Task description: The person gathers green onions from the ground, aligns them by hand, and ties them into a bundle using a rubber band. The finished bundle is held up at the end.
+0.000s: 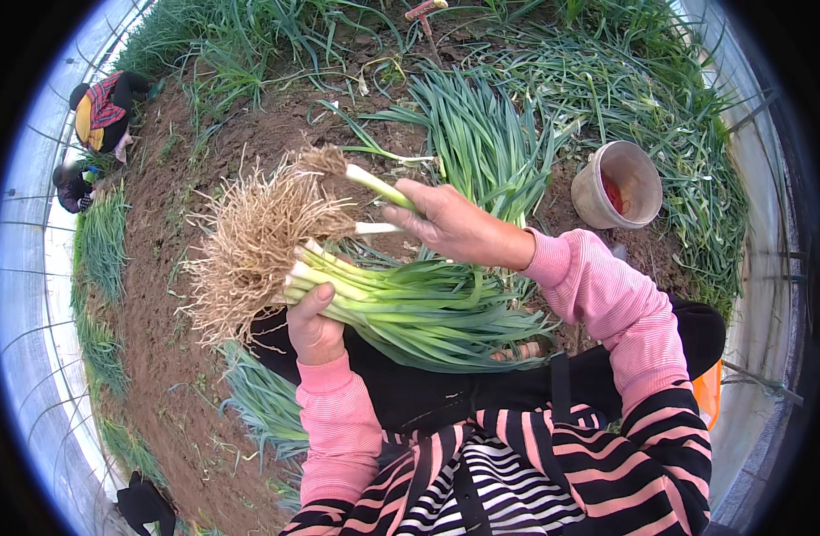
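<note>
My left hand (316,325) grips a thick bundle of leafy green stalks (396,298), perhaps garlic plants or leeks, by their white bases. The bundle lies across my lap, its pale brown roots (249,248) spreading left and its leaves trailing right. Just above it, my right hand (447,218) pinches a single stalk (376,184) near its white base, with a rooted tip pointing left. Another white stem (376,228) shows beneath my right fingers; where its leaves lead is hidden. Beyond my hands, a pile of the same plants (477,134) lies on the soil.
A whitish bucket (584,194) with red strands (612,191) inside stands at right, beside scattered cut leaves (691,174). A red-handled tool (427,10) is stuck in the soil at the top. Two people crouch at far left. More plants (266,402) lie by my left knee.
</note>
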Demonstrator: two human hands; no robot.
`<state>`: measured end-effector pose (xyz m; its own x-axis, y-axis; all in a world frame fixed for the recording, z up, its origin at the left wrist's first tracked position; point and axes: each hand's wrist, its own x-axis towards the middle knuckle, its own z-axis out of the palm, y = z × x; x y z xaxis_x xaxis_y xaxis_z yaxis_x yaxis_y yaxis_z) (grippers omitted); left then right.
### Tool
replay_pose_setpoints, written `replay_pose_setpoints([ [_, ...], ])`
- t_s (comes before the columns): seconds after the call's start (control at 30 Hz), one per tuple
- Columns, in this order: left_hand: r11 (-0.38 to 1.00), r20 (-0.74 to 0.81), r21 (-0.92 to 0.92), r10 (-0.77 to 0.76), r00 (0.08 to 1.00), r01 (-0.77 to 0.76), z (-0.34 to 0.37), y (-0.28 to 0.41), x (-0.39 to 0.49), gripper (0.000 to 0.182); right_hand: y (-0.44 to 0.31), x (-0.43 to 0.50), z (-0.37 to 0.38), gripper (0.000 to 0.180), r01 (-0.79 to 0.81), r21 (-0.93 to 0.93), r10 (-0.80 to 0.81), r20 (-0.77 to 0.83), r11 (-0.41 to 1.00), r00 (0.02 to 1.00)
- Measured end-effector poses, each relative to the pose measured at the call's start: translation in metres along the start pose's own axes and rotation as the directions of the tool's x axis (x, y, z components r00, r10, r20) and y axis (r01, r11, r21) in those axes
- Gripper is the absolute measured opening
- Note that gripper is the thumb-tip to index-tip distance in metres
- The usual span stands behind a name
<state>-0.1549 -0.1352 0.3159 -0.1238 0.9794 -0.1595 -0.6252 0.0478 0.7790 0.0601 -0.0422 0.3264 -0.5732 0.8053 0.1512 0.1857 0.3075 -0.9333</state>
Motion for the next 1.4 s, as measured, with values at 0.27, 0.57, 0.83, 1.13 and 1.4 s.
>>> replay_pose_setpoints([
  [0.27, 0.998, -0.001, -0.046, 0.048, 0.999, -0.048, -0.001, -0.003, -0.006, 0.067, -0.026, -0.027, -0.001, 0.030, -0.249, 0.224, 0.142, 0.408, 0.942, 0.902],
  [0.57, 0.993, 0.037, -0.111, -0.022, 0.999, 0.026, 0.007, -0.002, -0.013, 0.065, -0.011, -0.036, -0.001, 0.030, 0.141, -0.070, -0.117, 0.278, 0.988, 0.953],
  [0.83, 0.994, 0.057, -0.084, -0.070, 0.996, 0.075, 0.015, -0.003, -0.013, 0.062, -0.014, -0.037, 0.003, 0.036, 0.071, 0.007, -0.070, 0.310, 0.997, 0.948],
  [1.13, 0.994, 0.059, -0.097, -0.049, 0.997, 0.055, 0.026, -0.011, -0.005, 0.055, -0.006, -0.048, 0.005, 0.035, 0.075, -0.089, -0.058, 0.174, 0.993, 0.983],
  [1.4, 0.987, 0.060, -0.154, -0.025, 0.998, 0.034, 0.038, -0.003, 0.003, 0.054, -0.009, -0.074, -0.014, 0.040, 0.136, -0.390, -0.281, -0.344, 0.911, 0.896],
])
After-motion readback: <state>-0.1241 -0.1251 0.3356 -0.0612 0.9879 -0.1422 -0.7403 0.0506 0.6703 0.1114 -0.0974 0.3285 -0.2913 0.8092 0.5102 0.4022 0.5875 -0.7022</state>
